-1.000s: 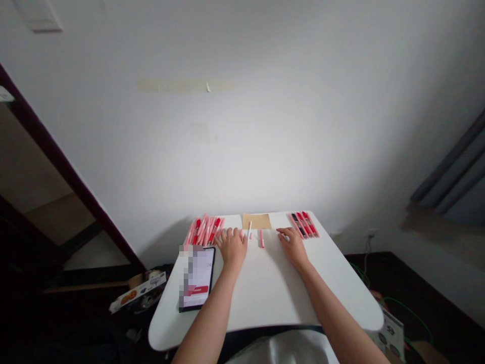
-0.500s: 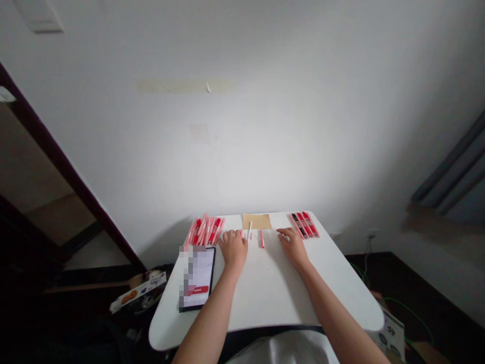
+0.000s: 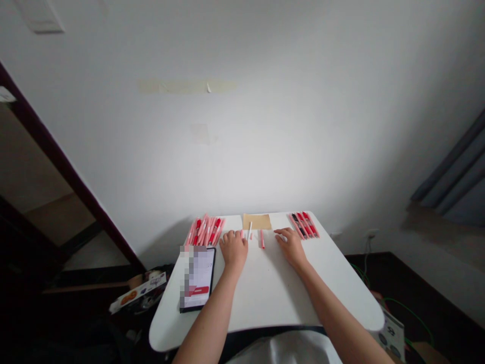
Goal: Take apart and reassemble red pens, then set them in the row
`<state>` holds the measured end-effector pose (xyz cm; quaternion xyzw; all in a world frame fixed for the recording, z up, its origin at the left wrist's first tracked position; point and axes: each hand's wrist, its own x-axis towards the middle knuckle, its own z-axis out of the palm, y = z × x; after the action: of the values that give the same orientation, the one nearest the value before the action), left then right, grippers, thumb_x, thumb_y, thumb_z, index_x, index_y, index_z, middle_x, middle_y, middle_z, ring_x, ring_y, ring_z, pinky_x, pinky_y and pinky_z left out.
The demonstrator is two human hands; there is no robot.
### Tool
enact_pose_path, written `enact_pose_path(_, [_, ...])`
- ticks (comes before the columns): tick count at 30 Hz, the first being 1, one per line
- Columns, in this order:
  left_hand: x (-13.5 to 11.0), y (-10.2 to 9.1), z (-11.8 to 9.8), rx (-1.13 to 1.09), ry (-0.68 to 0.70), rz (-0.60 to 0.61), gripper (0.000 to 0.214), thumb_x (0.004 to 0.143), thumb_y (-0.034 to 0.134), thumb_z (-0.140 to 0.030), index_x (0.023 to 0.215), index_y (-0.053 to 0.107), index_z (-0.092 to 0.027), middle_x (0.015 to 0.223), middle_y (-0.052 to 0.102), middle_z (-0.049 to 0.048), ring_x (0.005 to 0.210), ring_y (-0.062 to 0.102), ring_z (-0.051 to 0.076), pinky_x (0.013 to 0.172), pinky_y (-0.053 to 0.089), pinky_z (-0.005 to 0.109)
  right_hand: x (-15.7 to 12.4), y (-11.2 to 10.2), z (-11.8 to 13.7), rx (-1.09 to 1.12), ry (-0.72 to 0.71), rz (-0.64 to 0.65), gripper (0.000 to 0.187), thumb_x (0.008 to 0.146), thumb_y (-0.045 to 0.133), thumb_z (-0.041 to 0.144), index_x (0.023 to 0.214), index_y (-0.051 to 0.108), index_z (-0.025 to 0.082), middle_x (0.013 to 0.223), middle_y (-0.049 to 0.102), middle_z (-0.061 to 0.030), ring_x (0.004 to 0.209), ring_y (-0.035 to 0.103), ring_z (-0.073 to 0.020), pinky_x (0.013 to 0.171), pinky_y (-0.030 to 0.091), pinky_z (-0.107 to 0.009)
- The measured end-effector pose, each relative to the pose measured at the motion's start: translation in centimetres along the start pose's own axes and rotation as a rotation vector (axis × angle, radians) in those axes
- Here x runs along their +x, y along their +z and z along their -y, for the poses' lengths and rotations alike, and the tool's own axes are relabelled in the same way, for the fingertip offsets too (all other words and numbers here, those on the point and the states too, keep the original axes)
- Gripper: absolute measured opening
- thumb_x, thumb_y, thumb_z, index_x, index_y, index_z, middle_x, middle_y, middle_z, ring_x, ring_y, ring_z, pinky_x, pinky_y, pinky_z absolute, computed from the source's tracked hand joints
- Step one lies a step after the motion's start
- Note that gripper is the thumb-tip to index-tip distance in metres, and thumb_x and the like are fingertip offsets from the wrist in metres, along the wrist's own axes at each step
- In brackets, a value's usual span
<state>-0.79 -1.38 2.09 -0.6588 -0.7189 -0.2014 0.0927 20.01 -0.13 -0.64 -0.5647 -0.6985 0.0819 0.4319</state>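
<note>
My left hand [image 3: 233,248] lies palm down on the white table [image 3: 265,288] with its fingers spread, nearest the pile of pink pens. A slim white stick [image 3: 249,231] shows just right of its fingertips; whether the hand touches it I cannot tell. Between my hands lies a single pink and red pen [image 3: 262,239]. My right hand [image 3: 291,245] rests on the table to the right of it, fingers stretched toward the middle. A small white patch shows between its thumb and fingers, too small to name.
At the back left is a pile of pink and red pens [image 3: 204,230], some in clear sleeves. Several red and black pens [image 3: 304,225] lie in a row at the back right. A tan paper [image 3: 257,221] lies at the back edge. The phone or tablet [image 3: 199,278] is beside my left forearm.
My right hand has shifted slightly left, toward the single pen. My left hand and the things on the table stay about where they were.
</note>
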Motion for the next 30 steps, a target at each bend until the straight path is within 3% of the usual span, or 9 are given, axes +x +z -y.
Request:
enact_pose_path(6, [0.0,0.2,0.1,0.009,0.004,-0.004,0.025,0.085,0.046,-0.030,0.099,0.063,-0.019,0.102,0.061,0.0095,0.101,0.050,0.025,0.085,0.034,0.038,0.6,0.8,2.2,-0.145,-0.038,0.097,0.019,0.084,0.056,0.029,0.096,0.071,0.026,0.101,0.064,-0.0073,0.098,0.054,-0.0233,0.085,0.041,-0.036])
enact_pose_path(14, [0.1,0.2,0.2,0.004,-0.001,0.006,0.027,0.086,0.044,-0.031,0.100,0.064,-0.019,0.102,0.061,0.0098,0.101,0.050,0.025,0.084,0.034,0.038,1.4,2.2,5.0,-0.286,-0.110,0.123,0.016,0.084,0.058,0.029,0.094,0.071,0.025,0.104,0.062,-0.0086,0.099,0.050,-0.0250,0.082,0.038,-0.037])
enact_pose_path(21, [0.2,0.1,0.2,0.008,-0.004,0.010,0.026,0.086,0.044,-0.031,0.099,0.064,-0.020,0.102,0.060,0.0092,0.101,0.050,0.024,0.083,0.034,0.037,1.6,3.6,5.4,-0.379,-0.117,0.108,0.016,0.083,0.057,0.026,0.089,0.071,0.023,0.107,0.061,-0.0101,0.101,0.047,-0.0258,0.083,0.035,-0.037])
enact_pose_path(30, [0.1,0.0,0.2,-0.002,0.001,-0.004,0.024,0.085,0.046,-0.030,0.097,0.064,-0.019,0.101,0.060,0.0092,0.100,0.051,0.025,0.083,0.034,0.037,1.6,4.1,5.6,-0.343,-0.097,0.097,0.016,0.082,0.056,0.023,0.081,0.071,0.021,0.105,0.062,-0.0102,0.102,0.047,-0.0250,0.083,0.036,-0.036])
